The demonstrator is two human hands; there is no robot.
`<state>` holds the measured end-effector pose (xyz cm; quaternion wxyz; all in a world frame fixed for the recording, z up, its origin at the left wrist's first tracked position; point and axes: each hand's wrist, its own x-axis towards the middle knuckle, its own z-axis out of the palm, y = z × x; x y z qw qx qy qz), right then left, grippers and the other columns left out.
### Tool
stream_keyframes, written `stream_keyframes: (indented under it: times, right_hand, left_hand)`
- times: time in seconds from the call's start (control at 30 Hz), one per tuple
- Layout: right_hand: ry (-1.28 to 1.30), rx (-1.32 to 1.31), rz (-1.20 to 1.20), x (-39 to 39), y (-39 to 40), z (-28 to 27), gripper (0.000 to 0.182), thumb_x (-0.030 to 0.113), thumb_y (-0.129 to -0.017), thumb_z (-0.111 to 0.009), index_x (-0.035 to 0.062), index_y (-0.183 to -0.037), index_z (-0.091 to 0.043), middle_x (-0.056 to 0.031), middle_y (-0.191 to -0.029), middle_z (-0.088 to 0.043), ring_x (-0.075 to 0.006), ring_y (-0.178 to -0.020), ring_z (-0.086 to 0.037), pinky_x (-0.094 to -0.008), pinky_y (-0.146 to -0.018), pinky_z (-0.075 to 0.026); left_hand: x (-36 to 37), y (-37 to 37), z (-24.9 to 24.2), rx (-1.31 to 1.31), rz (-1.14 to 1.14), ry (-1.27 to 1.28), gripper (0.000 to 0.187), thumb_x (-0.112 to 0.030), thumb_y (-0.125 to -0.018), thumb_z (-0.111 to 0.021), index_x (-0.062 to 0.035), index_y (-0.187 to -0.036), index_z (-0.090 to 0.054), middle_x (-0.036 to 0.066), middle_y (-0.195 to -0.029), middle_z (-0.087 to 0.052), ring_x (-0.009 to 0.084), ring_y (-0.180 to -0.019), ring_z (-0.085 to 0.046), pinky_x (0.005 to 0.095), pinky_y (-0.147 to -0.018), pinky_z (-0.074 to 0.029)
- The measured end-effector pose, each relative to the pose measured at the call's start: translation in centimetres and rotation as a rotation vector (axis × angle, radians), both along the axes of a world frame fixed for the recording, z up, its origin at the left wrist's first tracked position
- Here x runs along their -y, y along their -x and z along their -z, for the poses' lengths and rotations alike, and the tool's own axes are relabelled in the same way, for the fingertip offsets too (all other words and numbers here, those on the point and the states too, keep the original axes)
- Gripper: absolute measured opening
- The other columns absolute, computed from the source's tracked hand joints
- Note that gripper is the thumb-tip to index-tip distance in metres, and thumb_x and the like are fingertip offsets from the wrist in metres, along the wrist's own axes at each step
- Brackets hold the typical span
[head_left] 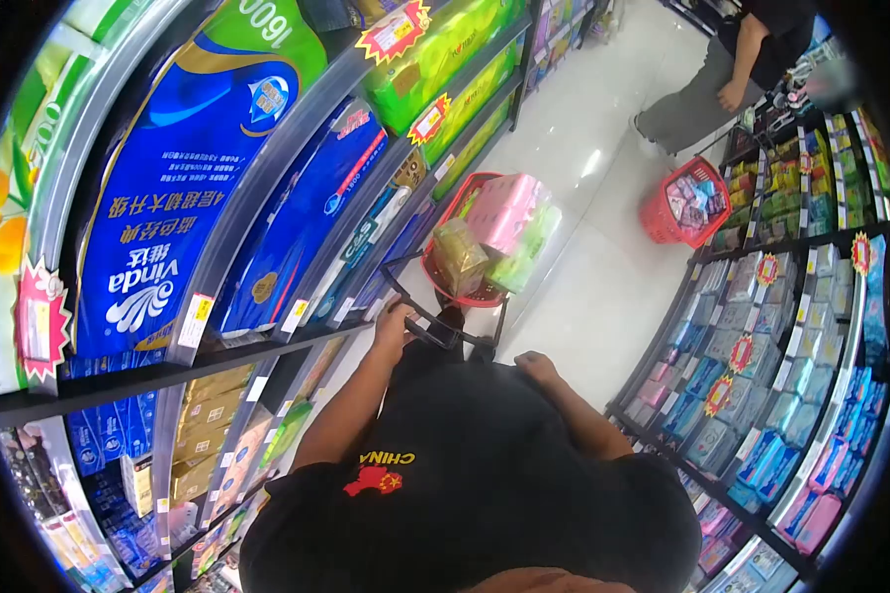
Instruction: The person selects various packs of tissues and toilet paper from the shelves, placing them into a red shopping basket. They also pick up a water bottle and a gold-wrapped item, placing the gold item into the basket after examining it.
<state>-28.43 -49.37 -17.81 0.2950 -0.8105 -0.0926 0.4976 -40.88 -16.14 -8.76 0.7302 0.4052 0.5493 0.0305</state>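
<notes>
My left hand (394,328) is closed around the black handle (433,330) of a red shopping basket (443,269), which is in front of my legs. In the basket are a pink pack (510,211), a gold pack (459,253) and a pale green pack (526,253) that sticks out over the rim. Apart from the handle, my right hand (536,366) hangs beside my body with its fingers curled in. Nothing shows in it.
Close on my left, a shelf holds large blue tissue packs (183,168) and green packs (455,49). Shelves of small packs (732,346) line the right. Ahead on the shiny floor (593,178) are another red basket (667,212) and a person in grey trousers (697,99).
</notes>
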Motion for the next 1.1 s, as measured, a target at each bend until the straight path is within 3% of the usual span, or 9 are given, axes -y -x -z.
stream_keyframes:
  times: [0.17, 0.23, 0.3, 0.5, 0.63, 0.7, 0.77, 0.97, 1.1]
  right_hand:
    - [0.066, 0.099, -0.011, -0.5, -6.4, 2.1, 0.052, 0.043, -0.088, -0.053, -0.0016, -0.109, -0.067, -0.0195, -0.094, -0.07, -0.0317, -0.089, -0.067, -0.039, -0.086, -0.049]
    - [0.103, 0.068, 0.141, -1.3, -9.0, 1.0, 0.047, 0.041, -0.088, -0.055, -0.0016, -0.104, -0.068, -0.0171, -0.082, -0.069, -0.0266, -0.074, -0.066, -0.0384, -0.074, -0.051]
    - [0.073, 0.023, 0.201, -2.2, -11.9, 0.3, 0.037, 0.033, -0.087, -0.059, 0.0018, -0.106, -0.063, -0.0062, -0.087, -0.061, -0.0161, -0.07, -0.058, -0.0306, -0.054, -0.048]
    - [0.05, -0.015, 0.295, -7.3, -15.0, -3.4, 0.038, 0.034, -0.088, -0.06, 0.0036, -0.11, -0.064, -0.0053, -0.091, -0.061, -0.0155, -0.075, -0.058, -0.0303, -0.058, -0.049]
    - [0.074, 0.026, 0.112, -10.9, -14.8, -3.5, 0.042, 0.036, -0.09, -0.059, 0.0016, -0.112, -0.064, -0.0088, -0.092, -0.064, -0.018, -0.079, -0.062, -0.0326, -0.063, -0.051]
    - [0.038, 0.11, -0.042, -12.4, -14.8, -3.5, 0.045, 0.036, -0.089, -0.057, -0.001, -0.114, -0.064, -0.0174, -0.104, -0.068, -0.0266, -0.093, -0.066, -0.0379, -0.081, -0.052]
    - [0.019, 0.169, -0.188, -13.7, -15.3, -3.6, 0.043, 0.035, -0.09, -0.056, 0.0016, -0.115, -0.065, -0.0178, -0.109, -0.068, -0.0309, -0.101, -0.065, -0.0386, -0.09, -0.049]
    - [0.051, 0.175, -0.167, -15.9, -18.9, -5.8, 0.046, 0.043, -0.089, -0.053, 0.0062, -0.112, -0.068, -0.0184, -0.111, -0.067, -0.0357, -0.109, -0.061, -0.0415, -0.094, -0.046]
    - [0.031, 0.214, -0.153, -14.1, -22.6, -2.7, 0.046, 0.044, -0.089, -0.054, 0.0072, -0.111, -0.068, -0.0184, -0.109, -0.068, -0.0352, -0.106, -0.062, -0.0418, -0.094, -0.046]
  left_hand:
    - [-1.1, -3.8, 1.1, 0.062, 0.02, 0.116, 0.053, -0.018, -0.087, -0.057, -0.0113, -0.138, -0.043, 0.008, -0.118, -0.057, 0.0256, -0.102, -0.065, 0.0432, -0.077, -0.056]
    - [-2.2, -5.6, 0.9, 0.077, 0.058, 0.166, 0.047, -0.02, -0.092, -0.056, -0.0077, -0.136, -0.044, 0.01, -0.127, -0.054, 0.0301, -0.105, -0.065, 0.045, -0.078, -0.055]
    - [-3.5, -7.3, 2.1, 0.082, 0.078, 0.176, 0.043, -0.022, -0.093, -0.056, -0.0056, -0.131, -0.046, 0.01, -0.124, -0.056, 0.0301, -0.101, -0.067, 0.0473, -0.08, -0.056]
    - [-7.2, -12.1, 3.9, 0.054, 0.153, 0.23, 0.036, -0.027, -0.094, -0.056, -0.0029, -0.119, -0.05, 0.012, -0.112, -0.063, 0.0274, -0.093, -0.069, 0.0431, -0.073, -0.058]
    - [-8.9, -14.5, 5.6, 0.051, 0.2, 0.256, 0.036, -0.027, -0.091, -0.057, -0.0008, -0.116, -0.052, 0.015, -0.107, -0.067, 0.027, -0.088, -0.069, 0.0394, -0.068, -0.058]
    - [-9.6, -15.8, 5.7, 0.038, 0.226, 0.259, 0.035, -0.025, -0.091, -0.057, 0.0002, -0.114, -0.053, 0.016, -0.103, -0.068, 0.0269, -0.086, -0.069, 0.0386, -0.067, -0.058]
    - [-9.7, -17.0, 5.9, 0.025, 0.241, 0.256, 0.033, -0.024, -0.09, -0.056, 0.0011, -0.111, -0.054, 0.015, -0.098, -0.069, 0.0269, -0.085, -0.07, 0.0382, -0.067, -0.058]
    - [-9.6, -21.2, 5.6, 0.02, 0.247, 0.252, 0.029, -0.023, -0.091, -0.052, -0.0018, -0.11, -0.054, 0.012, -0.093, -0.065, 0.0246, -0.082, -0.067, 0.0385, -0.07, -0.058]
    - [-9.7, -24.5, 4.2, 0.001, 0.269, 0.237, 0.03, -0.024, -0.093, -0.05, -0.0031, -0.115, -0.051, 0.014, -0.099, -0.066, 0.0257, -0.085, -0.067, 0.0403, -0.071, -0.058]
